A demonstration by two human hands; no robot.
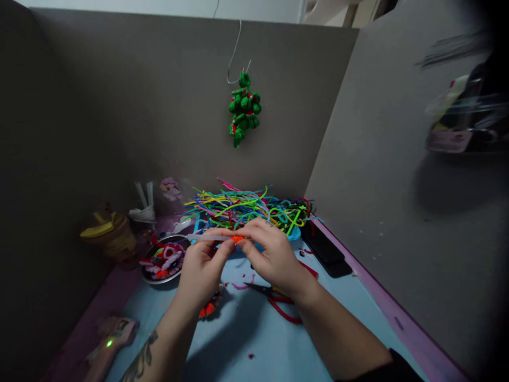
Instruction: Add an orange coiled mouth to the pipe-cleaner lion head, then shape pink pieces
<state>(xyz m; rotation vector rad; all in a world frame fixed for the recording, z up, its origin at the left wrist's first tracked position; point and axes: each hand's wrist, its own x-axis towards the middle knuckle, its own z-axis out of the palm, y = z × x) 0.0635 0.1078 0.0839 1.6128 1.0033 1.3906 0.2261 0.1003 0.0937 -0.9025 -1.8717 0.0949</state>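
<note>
In the middle of the head view, my left hand [202, 265] is closed on a translucent white glue stick [210, 237], which points out to the left. At its right end sits a bright orange piece of pipe cleaner [237, 239], apparently wound around the stick. My right hand [272, 254] pinches this orange piece, fingertips close to those of my left hand. Below the hands, partly hidden by my left wrist, lies an orange and dark fuzzy piece [209, 309]. Scissors with red handles [284, 317] rest under my right wrist.
A heap of colourful pipe cleaners [246, 207] fills a blue tray [294, 234] behind. On the left are a metal bowl [159, 281] of fuzzy pieces, a brown pot [113, 239] and a glue gun [115, 339] with a green light. A black phone [326, 249] lies right.
</note>
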